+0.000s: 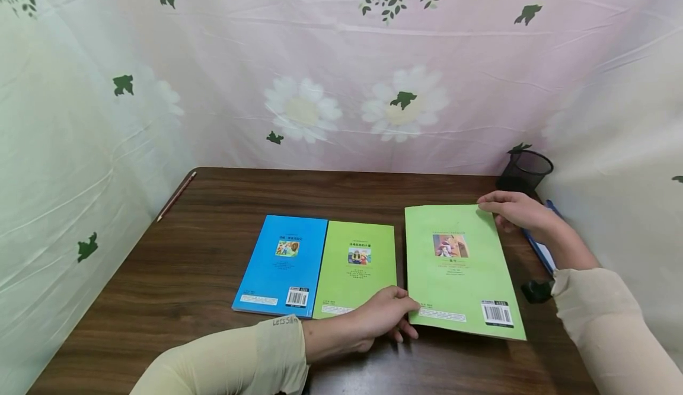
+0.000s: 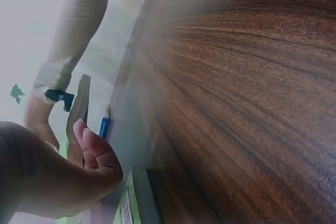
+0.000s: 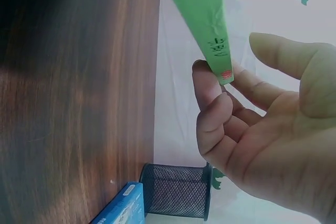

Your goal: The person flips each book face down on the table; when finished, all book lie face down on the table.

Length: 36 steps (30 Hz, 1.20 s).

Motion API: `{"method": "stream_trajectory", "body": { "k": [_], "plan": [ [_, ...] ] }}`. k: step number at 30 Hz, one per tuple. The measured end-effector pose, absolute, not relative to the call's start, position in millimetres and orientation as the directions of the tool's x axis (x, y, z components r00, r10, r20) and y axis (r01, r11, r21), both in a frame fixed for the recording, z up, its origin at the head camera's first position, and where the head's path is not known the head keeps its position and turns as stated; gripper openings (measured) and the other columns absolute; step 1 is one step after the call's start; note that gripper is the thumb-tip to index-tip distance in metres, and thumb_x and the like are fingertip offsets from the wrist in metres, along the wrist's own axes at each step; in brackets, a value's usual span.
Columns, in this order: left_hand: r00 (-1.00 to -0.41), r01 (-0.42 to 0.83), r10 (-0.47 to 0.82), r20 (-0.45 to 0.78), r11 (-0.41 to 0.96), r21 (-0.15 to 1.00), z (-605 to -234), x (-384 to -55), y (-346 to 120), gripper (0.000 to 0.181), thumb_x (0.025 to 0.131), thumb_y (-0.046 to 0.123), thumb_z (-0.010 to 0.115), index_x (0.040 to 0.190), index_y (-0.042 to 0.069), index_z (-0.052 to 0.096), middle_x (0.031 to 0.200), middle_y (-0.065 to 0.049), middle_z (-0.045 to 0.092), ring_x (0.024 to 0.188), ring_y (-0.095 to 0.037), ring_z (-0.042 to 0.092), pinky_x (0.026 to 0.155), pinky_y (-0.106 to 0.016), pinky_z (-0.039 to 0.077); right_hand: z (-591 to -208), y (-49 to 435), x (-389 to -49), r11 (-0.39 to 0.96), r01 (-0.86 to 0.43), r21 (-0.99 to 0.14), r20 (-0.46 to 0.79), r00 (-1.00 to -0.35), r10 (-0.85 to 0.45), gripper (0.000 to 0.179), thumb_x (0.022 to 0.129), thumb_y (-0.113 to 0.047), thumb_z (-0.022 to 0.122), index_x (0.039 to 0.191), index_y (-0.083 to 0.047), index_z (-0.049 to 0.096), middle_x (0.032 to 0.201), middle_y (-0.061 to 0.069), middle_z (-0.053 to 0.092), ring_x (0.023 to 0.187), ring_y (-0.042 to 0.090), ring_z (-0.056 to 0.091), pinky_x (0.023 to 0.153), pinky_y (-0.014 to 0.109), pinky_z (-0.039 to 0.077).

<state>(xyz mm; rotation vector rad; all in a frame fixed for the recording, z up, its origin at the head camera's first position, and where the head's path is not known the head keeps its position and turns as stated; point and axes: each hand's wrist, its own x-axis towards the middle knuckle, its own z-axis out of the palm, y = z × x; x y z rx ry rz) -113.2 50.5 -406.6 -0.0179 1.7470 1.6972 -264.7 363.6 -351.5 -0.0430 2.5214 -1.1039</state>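
Observation:
A light green book [image 1: 459, 264], back cover up with a barcode, is held raised at the right of the table. My left hand [image 1: 385, 315] pinches its lower left corner; in the left wrist view the fingers [image 2: 100, 153] are curled. At the upper right corner, my right hand [image 1: 514, 210] holds the book between its fingers. The right wrist view shows the green spine [image 3: 212, 40] among those fingers, with the thumb [image 3: 278, 53] apart from it. Left of it, a blue book [image 1: 285, 264] and another green book [image 1: 360, 258] lie side by side, partly behind my left hand.
A black mesh pen cup [image 1: 525, 169] stands at the back right corner. Beside the right edge lies a blue object [image 1: 539, 249], partly hidden by my right arm. A pencil [image 1: 176, 196] lies along the left edge. Printed fabric [image 1: 341, 45] encloses the dark wooden table [image 1: 213, 205].

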Motion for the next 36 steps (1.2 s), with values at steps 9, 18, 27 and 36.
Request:
{"method": "stream_trajectory", "body": {
  "k": [9, 18, 27, 36],
  "plan": [
    [-0.758, -0.485, 0.439, -0.483, 0.118, 0.867, -404.8, -111.3, 49.4, 0.041, 0.098, 0.021, 0.059, 0.130, 0.000, 0.046, 0.101, -0.007, 0.059, 0.063, -0.010, 0.059, 0.051, -0.019, 0.044, -355.5, 367.0, -266.1, 0.695, 0.134, -0.706, -0.360, -0.914, -0.189, 0.058, 0.106, -0.043, 0.046, 0.145, -0.001, 0.039, 0.118, 0.009, 0.062, 0.083, 0.016, 0.059, 0.069, 0.033, 0.050],
    [-0.746, -0.516, 0.435, -0.504, 0.100, 0.851, -408.4, -109.7, 49.7, 0.056, 0.096, 0.020, 0.061, 0.142, -0.003, 0.039, 0.112, -0.006, 0.060, 0.066, -0.011, 0.059, 0.051, -0.018, 0.044, -352.0, 364.7, -265.2, 0.712, 0.153, -0.685, -0.408, -0.891, -0.201, 0.061, 0.105, -0.046, 0.044, 0.146, -0.001, 0.037, 0.120, 0.009, 0.059, 0.093, 0.019, 0.057, 0.073, 0.036, 0.050],
    [-0.733, -0.531, 0.440, -0.518, 0.106, 0.841, -405.1, -105.2, 50.0, 0.066, 0.094, 0.019, 0.062, 0.148, -0.006, 0.033, 0.120, -0.007, 0.061, 0.067, -0.011, 0.059, 0.050, -0.017, 0.044, -352.9, 362.2, -264.9, 0.725, 0.158, -0.670, -0.427, -0.882, -0.202, 0.063, 0.105, -0.047, 0.043, 0.147, -0.001, 0.036, 0.122, 0.012, 0.057, 0.094, 0.022, 0.057, 0.074, 0.036, 0.050],
    [-0.726, -0.533, 0.447, -0.522, 0.113, 0.838, -404.3, -103.7, 49.3, 0.066, 0.094, 0.018, 0.061, 0.148, -0.007, 0.034, 0.124, -0.009, 0.060, 0.068, -0.010, 0.061, 0.051, -0.017, 0.045, -361.4, 360.7, -264.8, 0.717, 0.181, -0.673, -0.437, -0.879, -0.188, 0.061, 0.105, -0.045, 0.044, 0.144, 0.002, 0.039, 0.119, 0.015, 0.062, 0.095, 0.022, 0.060, 0.072, 0.035, 0.050]
  ]
}}
